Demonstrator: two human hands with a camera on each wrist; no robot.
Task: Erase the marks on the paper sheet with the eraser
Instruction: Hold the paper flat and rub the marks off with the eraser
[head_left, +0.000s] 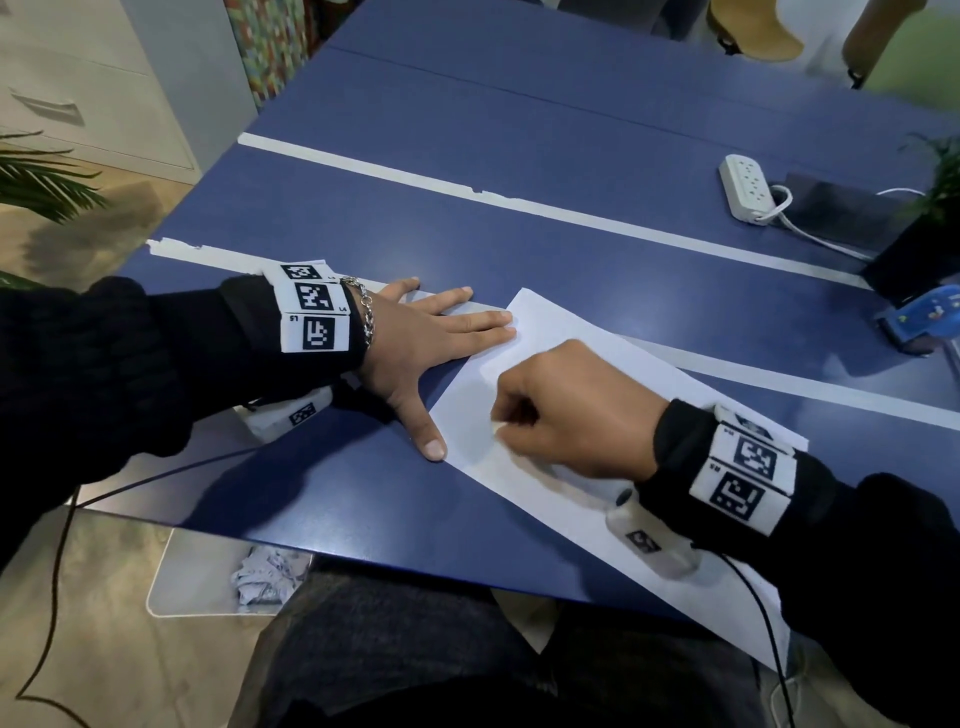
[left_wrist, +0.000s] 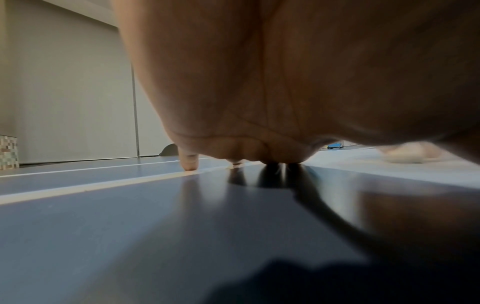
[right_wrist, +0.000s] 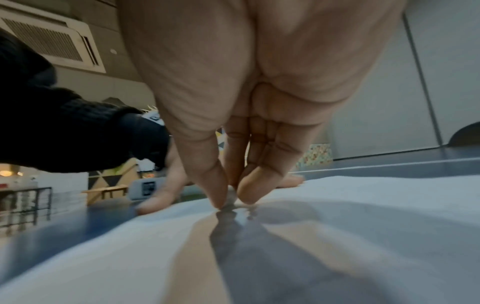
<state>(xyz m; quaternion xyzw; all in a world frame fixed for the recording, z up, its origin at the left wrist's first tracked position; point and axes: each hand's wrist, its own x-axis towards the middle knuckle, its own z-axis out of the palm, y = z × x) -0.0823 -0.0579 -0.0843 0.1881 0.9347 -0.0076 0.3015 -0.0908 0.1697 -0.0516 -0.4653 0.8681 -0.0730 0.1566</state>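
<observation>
I see a blue table (head_left: 597, 130) with two tape strips (head_left: 519, 202), one power strip (head_left: 744, 187), a cabinet (head_left: 88, 88) behind. One sheet (head_left: 545, 493) lies on it. My left hand (head_left: 415, 338) presses the sheet's edge, fingers straight and spread. My right hand (head_left: 566, 410) pinches the eraser (right_wrist: 231, 200) against the sheet.

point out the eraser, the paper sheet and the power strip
eraser (head_left: 497, 427), head view, white tip showing at the right hand's fingers
paper sheet (head_left: 545, 332), head view, bare upper part
power strip (head_left: 744, 188), head view, middle of its top face
</observation>
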